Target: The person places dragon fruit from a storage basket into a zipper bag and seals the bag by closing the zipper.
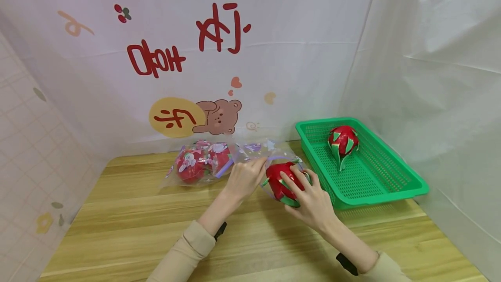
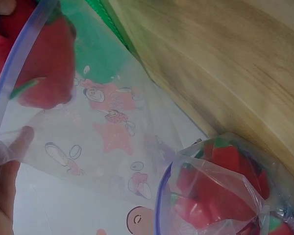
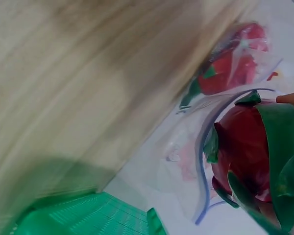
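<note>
Red and green, the dragon fruit (image 1: 278, 172) is sitting at the mouth of a clear printed zip bag (image 1: 254, 147), just left of the right hand (image 1: 313, 201), which is clamping its fingers round it. The left hand (image 1: 244, 179) is pinching the zip edge (image 2: 19, 46) across from there, so the fruit is lying between both hands, nearer the right. Rounded, it is showing no clear long axis; how deep inside it is sitting seems hard to tell.
</note>
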The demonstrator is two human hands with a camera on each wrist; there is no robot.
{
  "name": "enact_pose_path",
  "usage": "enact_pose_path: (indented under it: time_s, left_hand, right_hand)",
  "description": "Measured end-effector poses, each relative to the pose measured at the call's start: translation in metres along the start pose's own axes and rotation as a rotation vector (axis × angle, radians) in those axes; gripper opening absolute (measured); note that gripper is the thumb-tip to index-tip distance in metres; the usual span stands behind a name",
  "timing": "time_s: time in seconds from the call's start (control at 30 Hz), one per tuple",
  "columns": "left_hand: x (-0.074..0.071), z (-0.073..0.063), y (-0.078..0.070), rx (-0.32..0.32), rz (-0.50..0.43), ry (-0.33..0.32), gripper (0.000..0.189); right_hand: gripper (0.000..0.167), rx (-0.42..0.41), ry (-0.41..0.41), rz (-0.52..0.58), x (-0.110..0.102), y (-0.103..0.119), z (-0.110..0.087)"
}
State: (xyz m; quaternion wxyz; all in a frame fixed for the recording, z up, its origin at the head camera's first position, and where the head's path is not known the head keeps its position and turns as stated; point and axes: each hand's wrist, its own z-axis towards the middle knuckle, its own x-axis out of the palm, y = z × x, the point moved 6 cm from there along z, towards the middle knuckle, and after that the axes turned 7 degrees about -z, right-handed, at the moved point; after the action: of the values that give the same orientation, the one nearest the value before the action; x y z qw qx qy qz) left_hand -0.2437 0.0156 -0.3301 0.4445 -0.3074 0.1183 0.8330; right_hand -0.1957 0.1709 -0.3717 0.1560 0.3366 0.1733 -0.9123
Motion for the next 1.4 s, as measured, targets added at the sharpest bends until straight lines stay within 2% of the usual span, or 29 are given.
enact_pose_path:
  time_s: [0.23, 0.47, 0.73, 0.83, 1.0, 1.07, 1.13, 1.23, 1.3, 1.4]
  left_hand:
    - [0.005, -0.004, -0.006, 0.046, 0.026, 0.015, 0.016]
    - [0.011, -0.002, -0.006, 0.004, 0.033, 0.033, 0.012]
    - [0.018, -0.007, -0.004, -0.022, 0.054, 0.099, 0.012]
    - [0.019, -0.011, -0.003, -0.033, 0.055, 0.149, 0.014]
    - [0.022, -0.02, -0.003, -0.067, 0.015, 0.327, 0.025]
    - [0.022, -0.023, -0.004, -0.072, 0.006, 0.365, 0.025]
    - [0.021, -0.025, -0.004, -0.063, 0.013, 0.354, 0.022]
    - [0.018, -0.025, -0.004, -0.036, 0.045, 0.283, 0.019]
    - [0.017, -0.024, -0.004, -0.023, 0.063, 0.239, 0.02]
    - [0.016, -0.021, -0.004, -0.02, 0.064, 0.206, 0.018]
  right_hand:
    - [0.079, 0.066, -0.001, -0.033, 0.014, 0.002, -0.001]
    - [0.081, -0.086, 0.04, -0.086, 0.031, 0.013, -0.005]
    - [0.073, -0.063, 0.061, -0.122, 0.042, 0.012, -0.008]
    - [0.074, -0.058, 0.089, -0.123, 0.044, 0.012, -0.009]
    - [0.08, -0.07, 0.168, -0.129, 0.044, 0.013, -0.012]
    - [0.084, -0.084, 0.185, -0.136, 0.043, 0.014, -0.013]
    - [0.087, -0.094, 0.194, -0.14, 0.042, 0.014, -0.015]
    - [0.089, -0.115, 0.191, -0.148, 0.041, 0.013, -0.016]
    - [0.088, -0.138, 0.167, -0.138, 0.04, 0.013, -0.018]
    - [0.079, -0.197, 0.095, -0.127, 0.037, 0.015, -0.02]
